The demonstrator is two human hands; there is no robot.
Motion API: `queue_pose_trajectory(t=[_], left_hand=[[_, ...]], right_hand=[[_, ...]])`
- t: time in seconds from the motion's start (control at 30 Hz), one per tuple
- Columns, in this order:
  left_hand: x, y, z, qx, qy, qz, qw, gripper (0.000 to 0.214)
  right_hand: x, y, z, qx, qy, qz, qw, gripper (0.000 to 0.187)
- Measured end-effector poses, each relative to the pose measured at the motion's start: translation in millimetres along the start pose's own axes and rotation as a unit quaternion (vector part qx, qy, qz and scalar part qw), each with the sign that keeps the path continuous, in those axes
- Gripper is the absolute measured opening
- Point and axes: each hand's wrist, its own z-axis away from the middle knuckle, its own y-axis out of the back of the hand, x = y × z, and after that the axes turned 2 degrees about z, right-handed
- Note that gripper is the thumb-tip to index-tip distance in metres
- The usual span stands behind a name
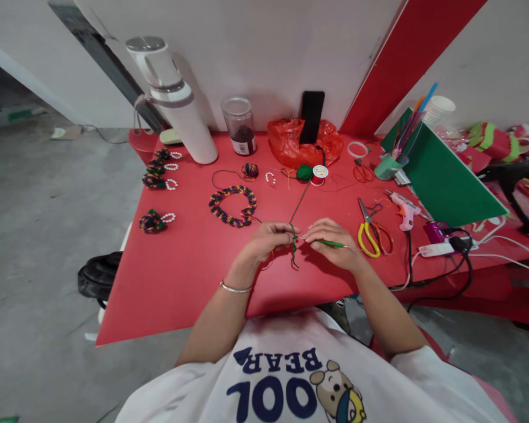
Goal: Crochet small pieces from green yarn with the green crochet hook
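Note:
My left hand (271,239) pinches a short strip of dark green yarn (294,258), whose tail hangs below the fingers. A crochet hook (330,242) with a green handle is held in my right hand (332,247), its thin metal shaft pointing left into the yarn. From my left fingers a strand runs up to a green yarn ball (304,172). Left of my hands lies a ring of braided multicoloured yarn (233,205). Beyond it sit a small multicoloured yarn ball (250,170) and a short string of white beads (270,178).
Several yarn pieces with bead loops (152,221) line the table's left side. A white flask (189,123), a clear jar (239,126) and a phone (312,117) stand at the back. Yellow-handled scissors (369,238), a pink glue gun (405,211) and a power strip (443,248) lie right.

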Motion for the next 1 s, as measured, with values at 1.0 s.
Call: queue_pose_trajectory(t=[1.0], left_hand=[[-4.1, -4.2, -2.3, 0.001, -0.092, 0.041, 0.995, 0.037]], right_hand=[[1.3, -62.1, 14.3, 0.253, -0.343, -0.439, 0.791, 0.031]])
